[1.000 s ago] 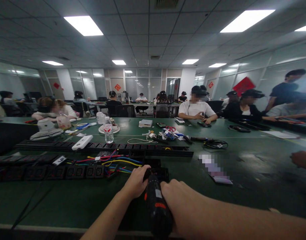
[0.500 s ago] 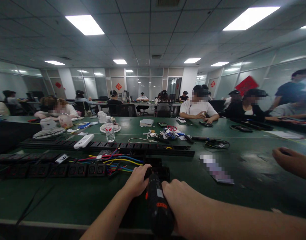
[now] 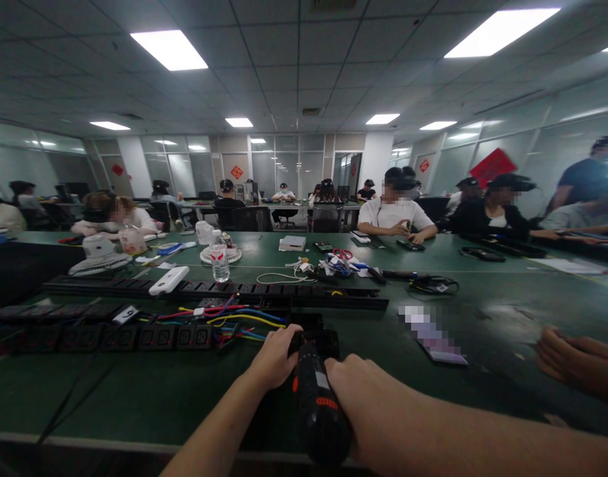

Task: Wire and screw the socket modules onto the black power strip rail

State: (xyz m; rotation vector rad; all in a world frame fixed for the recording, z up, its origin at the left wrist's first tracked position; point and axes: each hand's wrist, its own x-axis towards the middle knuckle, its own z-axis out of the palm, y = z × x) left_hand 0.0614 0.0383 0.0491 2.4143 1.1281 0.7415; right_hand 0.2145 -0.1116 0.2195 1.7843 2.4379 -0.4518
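Note:
My right hand [image 3: 358, 391] is wrapped around a black cordless screwdriver [image 3: 319, 397] with orange marks. Its front end points away from me, down at a black housing [image 3: 326, 341]; the bit is hidden from view. My left hand [image 3: 276, 358] is closed on the left side of that housing, thumb and fingers near the tool's nose. To the left, red, blue, yellow and green wires [image 3: 248, 318] run from a black socket strip [image 3: 154, 336] toward the housing. A white label marks the strip.
Behind lies another long black socket strip [image 3: 254, 290], with a white device [image 3: 169, 281] on it. A water bottle [image 3: 220, 257], red scissors [image 3: 342, 254] and a cable coil [image 3: 433, 285] stand farther back. A co-worker's hands [image 3: 577, 358] are at the right.
The screwdriver has shifted slightly right, with my right hand around it. My left hand stays at the housing. At the right, the co-worker's hands have moved lower, now with two visible together.

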